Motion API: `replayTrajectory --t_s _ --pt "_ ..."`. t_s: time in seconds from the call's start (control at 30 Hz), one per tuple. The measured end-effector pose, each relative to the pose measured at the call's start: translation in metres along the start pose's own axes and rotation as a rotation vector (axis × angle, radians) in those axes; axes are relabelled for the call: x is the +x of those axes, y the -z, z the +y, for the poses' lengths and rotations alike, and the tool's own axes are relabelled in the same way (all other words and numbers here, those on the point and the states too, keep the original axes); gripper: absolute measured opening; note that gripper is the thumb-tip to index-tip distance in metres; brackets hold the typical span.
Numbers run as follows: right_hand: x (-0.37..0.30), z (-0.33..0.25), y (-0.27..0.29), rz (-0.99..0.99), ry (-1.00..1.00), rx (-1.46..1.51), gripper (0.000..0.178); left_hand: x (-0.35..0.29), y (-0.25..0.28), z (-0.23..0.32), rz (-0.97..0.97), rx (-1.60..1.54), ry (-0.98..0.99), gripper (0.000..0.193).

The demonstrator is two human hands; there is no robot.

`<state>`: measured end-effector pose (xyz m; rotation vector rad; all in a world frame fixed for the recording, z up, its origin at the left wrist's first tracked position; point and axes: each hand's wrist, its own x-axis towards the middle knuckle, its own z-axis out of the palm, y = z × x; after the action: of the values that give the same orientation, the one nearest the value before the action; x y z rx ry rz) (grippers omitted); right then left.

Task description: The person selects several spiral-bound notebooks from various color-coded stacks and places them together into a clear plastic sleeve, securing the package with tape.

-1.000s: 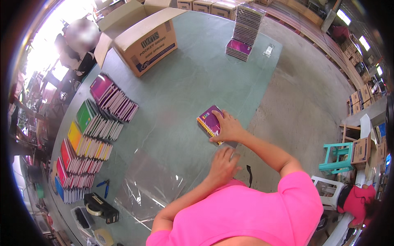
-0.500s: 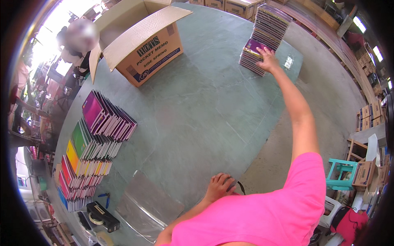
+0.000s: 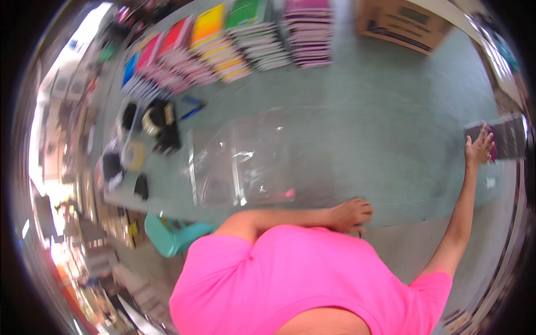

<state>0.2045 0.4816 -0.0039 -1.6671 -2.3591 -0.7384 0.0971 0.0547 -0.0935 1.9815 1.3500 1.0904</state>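
At the far right of the table, my right hand (image 3: 480, 148) lies with its fingers spread on the stacked spiral notebooks (image 3: 510, 138). A purple cover shows beside its fingers; motion blur smears the stack's details. My left hand (image 3: 352, 216) is by the near table edge, close to my body, with its fingers curled in. Whatever those fingers may hold is hidden. Left of that hand, a clear plastic sheet or bag (image 3: 215, 167) lies flat on the green table (image 3: 385, 134).
Along the far side stand stacks of purple (image 3: 310, 36), green (image 3: 257, 36), yellow (image 3: 220, 44), red and blue notebooks. A cardboard box (image 3: 402, 25) is at the far right. Black tape dispenser (image 3: 162, 123), blue-handled tool (image 3: 192, 109) and teal stool (image 3: 176, 234) are at left.
The view has swung round to the right, so the notebook rows now lie along the far side. My right hand stays on the spiral notebooks, my left hand near the table edge.
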Motion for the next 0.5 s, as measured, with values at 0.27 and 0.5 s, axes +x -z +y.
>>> replayTrajectory --t_s 0.27,0.5 --pt "-0.257 -0.306 0.126 -0.036 0.936 1.282 0.049 -0.180 0.235 0.002 0.959 0.926 0.615 0.023" --pt "-0.313 -0.431 0.217 -0.124 0.938 1.529 0.050 -0.279 0.287 -0.025 0.532 0.840 0.908 0.040"
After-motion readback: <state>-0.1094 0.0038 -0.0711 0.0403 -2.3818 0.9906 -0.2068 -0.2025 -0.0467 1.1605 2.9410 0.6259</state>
